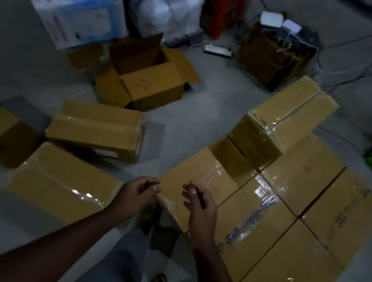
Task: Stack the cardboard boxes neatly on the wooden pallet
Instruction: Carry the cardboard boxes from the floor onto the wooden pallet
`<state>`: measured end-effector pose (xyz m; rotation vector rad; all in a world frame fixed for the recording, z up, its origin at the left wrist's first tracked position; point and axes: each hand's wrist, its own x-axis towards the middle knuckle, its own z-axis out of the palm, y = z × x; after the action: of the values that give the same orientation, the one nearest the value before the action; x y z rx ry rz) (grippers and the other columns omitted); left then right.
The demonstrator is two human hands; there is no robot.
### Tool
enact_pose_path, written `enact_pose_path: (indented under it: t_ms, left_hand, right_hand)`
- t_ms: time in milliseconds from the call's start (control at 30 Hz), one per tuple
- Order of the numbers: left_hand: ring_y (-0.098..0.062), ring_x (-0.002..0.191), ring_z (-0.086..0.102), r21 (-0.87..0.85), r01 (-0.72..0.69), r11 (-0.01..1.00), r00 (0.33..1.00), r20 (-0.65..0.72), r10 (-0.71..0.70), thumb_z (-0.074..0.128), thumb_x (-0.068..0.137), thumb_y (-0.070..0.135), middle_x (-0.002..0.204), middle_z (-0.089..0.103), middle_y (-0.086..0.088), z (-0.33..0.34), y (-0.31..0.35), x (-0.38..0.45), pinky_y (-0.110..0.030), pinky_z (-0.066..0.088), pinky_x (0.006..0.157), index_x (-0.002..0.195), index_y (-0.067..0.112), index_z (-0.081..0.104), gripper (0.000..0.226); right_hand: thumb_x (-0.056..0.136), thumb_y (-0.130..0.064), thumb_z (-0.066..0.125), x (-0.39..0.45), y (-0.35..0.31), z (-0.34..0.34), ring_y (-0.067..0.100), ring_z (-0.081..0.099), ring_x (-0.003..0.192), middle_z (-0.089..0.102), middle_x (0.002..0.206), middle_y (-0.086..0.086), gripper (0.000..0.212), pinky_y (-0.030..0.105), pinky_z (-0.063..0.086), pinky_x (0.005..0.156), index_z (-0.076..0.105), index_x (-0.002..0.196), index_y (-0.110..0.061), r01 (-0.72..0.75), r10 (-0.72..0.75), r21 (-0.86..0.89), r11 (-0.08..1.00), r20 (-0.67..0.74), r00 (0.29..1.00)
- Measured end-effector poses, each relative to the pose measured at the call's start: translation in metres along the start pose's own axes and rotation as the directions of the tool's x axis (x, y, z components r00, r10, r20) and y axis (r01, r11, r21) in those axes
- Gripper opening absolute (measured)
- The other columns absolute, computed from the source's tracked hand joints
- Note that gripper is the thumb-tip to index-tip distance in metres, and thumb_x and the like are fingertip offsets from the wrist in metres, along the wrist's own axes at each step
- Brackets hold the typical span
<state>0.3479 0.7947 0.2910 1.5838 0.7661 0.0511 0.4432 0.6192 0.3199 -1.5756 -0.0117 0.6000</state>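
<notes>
Both hands are empty: the left hand and the right hand are held with fingers loosely curled over the near corner of a taped cardboard box, and nothing is gripped. That box belongs to a flat layer of sealed boxes packed edge to edge, with a second-tier box set on its far side. The wooden pallet itself is hidden beneath them.

Several risks can be judged. The glossy packing tape could let fingers slip during a lift. A box placed off the seams could overhang and tilt the upper tier. The dim light makes edges hard to line up.

More sealed boxes are left on the pale concrete floor to the left, near an open empty carton. Cables and a power strip are trailed across the floor beyond, a tripping hazard.
</notes>
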Motion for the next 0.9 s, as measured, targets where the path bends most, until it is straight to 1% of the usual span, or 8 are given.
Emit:
enact_pose_path:
  t_ms: [100, 200, 300, 433, 600, 733, 833, 900]
  left_hand:
    - [-0.020, 0.097, 0.073, -0.115, 0.069, 0.991, 0.990, -0.114, -0.082, 0.068, 0.096, 0.011, 0.097, 0.079, 0.002, -0.019, -0.020, -0.066, -0.027, 0.057, 0.082, 0.104, 0.023, 0.073, 0.016]
    - [-0.027, 0.093, 0.073, -0.225, 0.109, 0.968, 0.965, -0.209, -0.157, 0.071, 0.091, 0.016, 0.095, 0.079, -0.005, -0.050, -0.043, -0.119, -0.035, 0.057, 0.083, 0.105, 0.019, 0.073, 0.014]
    - [-0.024, 0.091, 0.074, -0.239, 0.155, 0.958, 0.927, -0.300, -0.225, 0.070, 0.092, 0.018, 0.094, 0.079, -0.004, -0.087, -0.071, -0.155, -0.046, 0.056, 0.089, 0.106, 0.018, 0.073, 0.015]
    - [-0.020, 0.091, 0.073, -0.294, 0.192, 0.936, 0.866, -0.399, -0.303, 0.069, 0.095, 0.015, 0.095, 0.078, -0.001, -0.132, -0.109, -0.183, -0.046, 0.057, 0.091, 0.104, 0.026, 0.072, 0.014]
    - [-0.016, 0.095, 0.072, -0.359, 0.235, 0.903, 0.804, -0.451, -0.388, 0.061, 0.102, 0.020, 0.104, 0.076, 0.002, -0.186, -0.152, -0.195, -0.040, 0.058, 0.091, 0.119, 0.018, 0.069, 0.019]
    - [-0.017, 0.092, 0.072, -0.349, 0.293, 0.890, 0.783, -0.447, -0.433, 0.060, 0.102, 0.020, 0.100, 0.074, 0.004, -0.224, -0.183, -0.172, -0.047, 0.057, 0.092, 0.112, 0.023, 0.068, 0.013]
    - [-0.020, 0.090, 0.071, -0.338, 0.370, 0.865, 0.766, -0.415, -0.490, 0.056, 0.104, 0.021, 0.097, 0.073, 0.001, -0.244, -0.215, -0.137, -0.047, 0.057, 0.089, 0.114, 0.017, 0.069, 0.017]
    - [-0.023, 0.091, 0.070, -0.325, 0.427, 0.844, 0.752, -0.391, -0.531, 0.054, 0.105, 0.019, 0.102, 0.073, -0.005, -0.247, -0.239, -0.112, -0.044, 0.057, 0.088, 0.122, 0.010, 0.067, 0.023]
  right_hand:
    - [0.098, -0.037, 0.065, -0.047, 0.005, 0.023, 0.024, 0.070, 0.111, 0.077, 0.114, -0.002, 0.018, 0.043, 0.056, 0.095, 0.077, 0.109, -0.031, 0.013, -0.005, -0.059, 0.998, 0.137, 0.991]
    - [0.101, -0.026, 0.066, -0.075, 0.018, 0.058, 0.024, 0.071, 0.109, 0.078, 0.108, -0.002, 0.014, 0.042, 0.056, 0.092, 0.079, 0.103, -0.030, -0.009, 0.044, -0.143, 0.990, 0.245, 0.969]
    - [0.101, -0.033, 0.065, -0.095, 0.032, 0.098, 0.018, 0.071, 0.107, 0.077, 0.108, -0.007, 0.013, 0.044, 0.057, 0.093, 0.077, 0.106, -0.034, -0.003, 0.104, -0.271, 0.962, 0.356, 0.929]
    - [0.103, -0.025, 0.064, -0.113, 0.047, 0.155, 0.012, 0.071, 0.101, 0.076, 0.102, -0.012, 0.014, 0.047, 0.059, 0.092, 0.078, 0.106, -0.028, 0.044, 0.139, -0.359, 0.932, 0.469, 0.872]
    - [0.103, -0.021, 0.063, -0.123, 0.072, 0.240, 0.013, 0.070, 0.094, 0.075, 0.095, -0.007, 0.014, 0.047, 0.057, 0.090, 0.076, 0.102, -0.022, 0.041, 0.243, -0.465, 0.884, 0.534, 0.810]
    - [0.100, -0.042, 0.057, -0.112, 0.116, 0.302, 0.016, 0.069, 0.102, 0.073, 0.108, -0.004, 0.021, 0.035, 0.057, 0.088, 0.072, 0.109, -0.031, 0.211, 0.260, -0.588, 0.781, 0.613, 0.747]
    - [0.105, -0.024, 0.056, -0.084, 0.158, 0.340, 0.017, 0.066, 0.109, 0.069, 0.118, -0.003, 0.024, 0.016, 0.047, 0.084, 0.069, 0.125, -0.019, 0.313, 0.319, -0.667, 0.676, 0.648, 0.691]
    - [0.106, -0.020, 0.056, -0.058, 0.189, 0.355, 0.019, 0.065, 0.114, 0.069, 0.121, -0.001, 0.025, 0.025, 0.050, 0.091, 0.068, 0.127, -0.018, 0.263, 0.370, -0.714, 0.649, 0.599, 0.711]
